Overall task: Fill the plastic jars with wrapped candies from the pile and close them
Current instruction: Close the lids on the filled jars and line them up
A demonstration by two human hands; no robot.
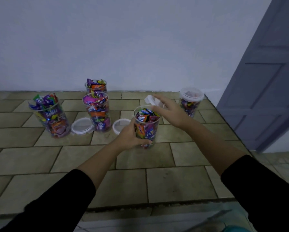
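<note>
While the L hand (128,136) grips the open jar (147,126) low on its side, fingers & thumb curled round the clear wall, the R hand (169,111) sits just above the jar's rim at approx 1 o'clock, holding a white lid (150,99) at its fingertips; blur hides the exact grip. Hands are apart, one on each item. The lid is tilted, not on the jar. The jar stands upright on the tiled counter (157,181), mid-view, packed w/ wrapped candies (144,118) to the rim.

Clock centred on that jar:
- 9 o'clock, just beside the L hand: a loose lid (121,125) lies flat, partly hidden by the hand.
- Further out, 9–10 o'clock: a 2nd full jar (97,113), uncovered, w/ another flat lid (81,126) right by its base.
- Approx 10–11 o'clock, by the wall (140,47): a 3rd open jar (96,85), heaped.
- Far out at 9 o'clock: a 4th open jar (51,118), wrappers sticking above the rim.
- 2 o'clock, well apart: a lidded jar (190,104) near the counter's back corner.
- 3 o'clock: a grey door (266,81).

Black sleeves (56,203) cover both upper forearms.
</note>
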